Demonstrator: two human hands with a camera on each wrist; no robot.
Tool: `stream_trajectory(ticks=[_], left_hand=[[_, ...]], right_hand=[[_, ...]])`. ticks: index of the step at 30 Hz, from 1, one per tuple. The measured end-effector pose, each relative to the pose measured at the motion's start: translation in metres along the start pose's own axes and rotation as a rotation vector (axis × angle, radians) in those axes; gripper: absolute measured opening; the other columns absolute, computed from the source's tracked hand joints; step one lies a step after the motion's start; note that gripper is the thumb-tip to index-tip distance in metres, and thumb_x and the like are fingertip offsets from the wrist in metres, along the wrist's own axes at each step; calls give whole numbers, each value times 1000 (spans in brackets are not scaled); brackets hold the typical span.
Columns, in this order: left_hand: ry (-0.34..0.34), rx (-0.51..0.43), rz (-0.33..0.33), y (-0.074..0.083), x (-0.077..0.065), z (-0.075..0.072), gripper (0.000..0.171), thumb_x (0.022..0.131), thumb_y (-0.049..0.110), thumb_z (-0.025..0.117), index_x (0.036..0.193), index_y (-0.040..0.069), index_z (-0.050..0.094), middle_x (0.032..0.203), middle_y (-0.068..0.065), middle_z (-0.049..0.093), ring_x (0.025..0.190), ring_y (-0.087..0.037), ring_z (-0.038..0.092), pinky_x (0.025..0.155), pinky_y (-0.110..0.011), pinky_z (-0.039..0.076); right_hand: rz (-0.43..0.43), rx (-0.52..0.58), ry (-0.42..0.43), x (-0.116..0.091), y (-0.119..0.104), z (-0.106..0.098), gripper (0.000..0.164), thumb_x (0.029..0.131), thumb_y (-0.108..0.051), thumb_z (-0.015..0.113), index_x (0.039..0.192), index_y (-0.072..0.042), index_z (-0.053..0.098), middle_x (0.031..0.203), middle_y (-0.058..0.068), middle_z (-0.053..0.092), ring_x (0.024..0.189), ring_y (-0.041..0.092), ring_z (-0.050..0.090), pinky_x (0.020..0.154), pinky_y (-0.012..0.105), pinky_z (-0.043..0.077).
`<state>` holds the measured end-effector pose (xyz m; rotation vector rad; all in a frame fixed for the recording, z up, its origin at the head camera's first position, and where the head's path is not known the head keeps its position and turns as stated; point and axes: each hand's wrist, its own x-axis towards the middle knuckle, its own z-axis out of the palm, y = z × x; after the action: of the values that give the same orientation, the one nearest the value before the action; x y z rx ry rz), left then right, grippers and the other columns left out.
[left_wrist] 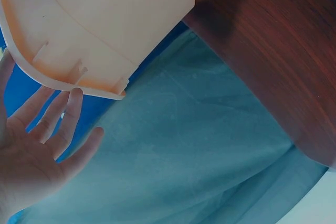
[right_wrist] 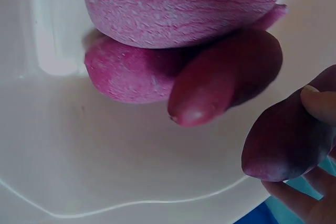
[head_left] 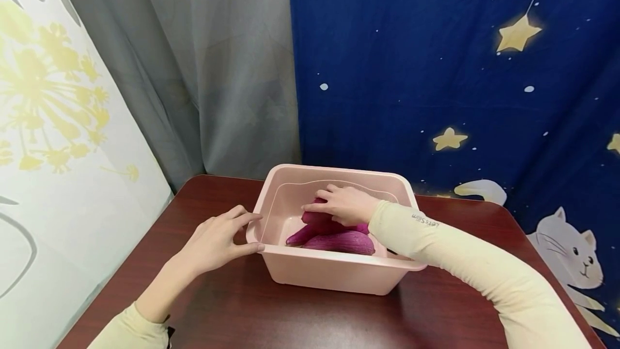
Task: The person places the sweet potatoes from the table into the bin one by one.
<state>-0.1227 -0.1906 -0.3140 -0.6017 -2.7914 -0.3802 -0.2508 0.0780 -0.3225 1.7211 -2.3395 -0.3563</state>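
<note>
A pale pink plastic tub [head_left: 334,271] stands on the table and holds several magenta, elongated root vegetables that look like red radishes. My right hand [head_left: 351,203] reaches down inside it. Thumb and fingers hold one smooth, dark purple-red radish [right_wrist: 286,135] over the others. Beneath lie a wrinkled, paler radish [right_wrist: 178,11] and a smooth red one [right_wrist: 210,87]; in the head view, a large radish [head_left: 341,242] lies near the front wall. Outside the tub's left corner, my left hand [head_left: 213,238] touches the rim with spread, fairly straight fingers [left_wrist: 67,124] and thumb.
The tub sits on a dark red-brown wooden table [head_left: 232,306]. Behind hang a grey curtain [head_left: 247,69] and a blue curtain [head_left: 387,69] with stars. A white panel with yellow flowers [head_left: 58,96] runs along the table's left side.
</note>
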Motion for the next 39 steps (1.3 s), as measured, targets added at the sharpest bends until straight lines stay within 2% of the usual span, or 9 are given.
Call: stream_trajectory(ticks=[5,11,25,33,39], left_hand=[[4,4,5,0,0,0,54,70,52,65,110,16,61,82,13,45,64,-2,44,51,-25,35],[5,4,5,0,0,0,54,70,51,66,110,16,61,83,13,45,63,-2,44,51,-25,35],[6,3,4,0,0,1,53,70,51,66,110,16,61,83,13,45,62,-2,43,50,-24,35],[4,0,4,1,-1,1,53,70,51,66,110,16,61,82,13,45,61,-3,43,50,-24,35],[8,2,3,0,-1,1,54,70,51,66,110,16,61,82,12,45,61,-2,42,50,-24,34]], right_hand=[[-9,32,-50,-3,-3,5,64,69,-14,71,126,-27,47,102,2,49,84,19,45,62,29,43],[-15,47,-87,-6,-6,6,64,69,-17,73,126,-28,47,98,0,49,82,18,46,59,28,43],[13,206,-200,-9,-9,2,64,66,-28,77,124,-26,51,95,-1,50,87,16,48,70,30,42],[25,230,-198,-14,-6,-1,64,66,-35,76,124,-24,51,99,0,51,92,17,48,73,33,42],[35,193,-142,-14,1,-8,63,66,-37,75,123,-22,51,100,1,51,93,18,48,76,34,42]])
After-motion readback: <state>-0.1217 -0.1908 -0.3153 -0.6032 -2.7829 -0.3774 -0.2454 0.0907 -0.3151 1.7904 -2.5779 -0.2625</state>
